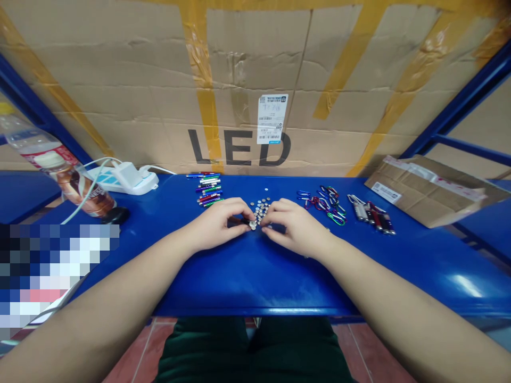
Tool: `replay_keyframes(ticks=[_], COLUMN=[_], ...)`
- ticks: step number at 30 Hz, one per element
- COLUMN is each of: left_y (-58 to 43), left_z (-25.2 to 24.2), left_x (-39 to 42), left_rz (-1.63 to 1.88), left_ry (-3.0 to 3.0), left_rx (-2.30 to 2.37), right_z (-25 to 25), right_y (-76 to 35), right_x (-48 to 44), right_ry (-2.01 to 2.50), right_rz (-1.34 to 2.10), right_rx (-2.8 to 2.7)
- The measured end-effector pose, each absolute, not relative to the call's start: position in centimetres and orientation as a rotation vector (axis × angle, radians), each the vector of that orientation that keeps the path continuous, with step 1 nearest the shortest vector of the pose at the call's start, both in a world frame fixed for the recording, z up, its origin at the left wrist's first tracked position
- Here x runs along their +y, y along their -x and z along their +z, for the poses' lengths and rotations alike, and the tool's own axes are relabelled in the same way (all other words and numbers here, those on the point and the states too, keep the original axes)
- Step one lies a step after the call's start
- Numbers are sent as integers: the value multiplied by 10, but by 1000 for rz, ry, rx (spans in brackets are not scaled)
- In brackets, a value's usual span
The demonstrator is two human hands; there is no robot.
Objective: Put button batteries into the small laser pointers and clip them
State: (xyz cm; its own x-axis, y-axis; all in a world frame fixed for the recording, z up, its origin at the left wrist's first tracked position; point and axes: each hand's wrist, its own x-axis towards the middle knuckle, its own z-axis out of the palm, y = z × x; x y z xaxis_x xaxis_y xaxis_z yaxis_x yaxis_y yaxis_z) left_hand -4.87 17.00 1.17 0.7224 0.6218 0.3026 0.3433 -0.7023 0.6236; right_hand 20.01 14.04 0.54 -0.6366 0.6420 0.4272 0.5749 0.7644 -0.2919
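Note:
A loose pile of small silver button cells [262,206] lies on the blue table [255,282] between my two hands. My left hand [223,223] is closed in a pinch, with thumb and forefinger on a few button cells at the pile's near edge. My right hand [297,226] curls in from the other side, its thumb and fingertips drawn together just right of the pile. Whatever lies between those right fingertips is too small to make out. Behind my left hand is a row of small coloured metal tubes [209,189].
Coloured carabiner clips [325,202] and small torches with cords [373,215] lie to the right, before a small cardboard box [435,186]. At left are a white power strip [123,180] and drink bottles [75,183]. A large carton [159,106] stands along the back.

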Motion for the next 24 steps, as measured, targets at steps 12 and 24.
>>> replay_keyframes(ticks=[12,24], left_y=[50,47], left_z=[9,11], left_x=[173,168], left_rz=[685,685], left_ry=[-2434,-2444], left_rx=[780,808], right_z=[0,0], right_y=[-196,-197], right_x=[136,137], right_ry=[762,702], right_rz=[235,227], right_rx=[-2674,-2266])
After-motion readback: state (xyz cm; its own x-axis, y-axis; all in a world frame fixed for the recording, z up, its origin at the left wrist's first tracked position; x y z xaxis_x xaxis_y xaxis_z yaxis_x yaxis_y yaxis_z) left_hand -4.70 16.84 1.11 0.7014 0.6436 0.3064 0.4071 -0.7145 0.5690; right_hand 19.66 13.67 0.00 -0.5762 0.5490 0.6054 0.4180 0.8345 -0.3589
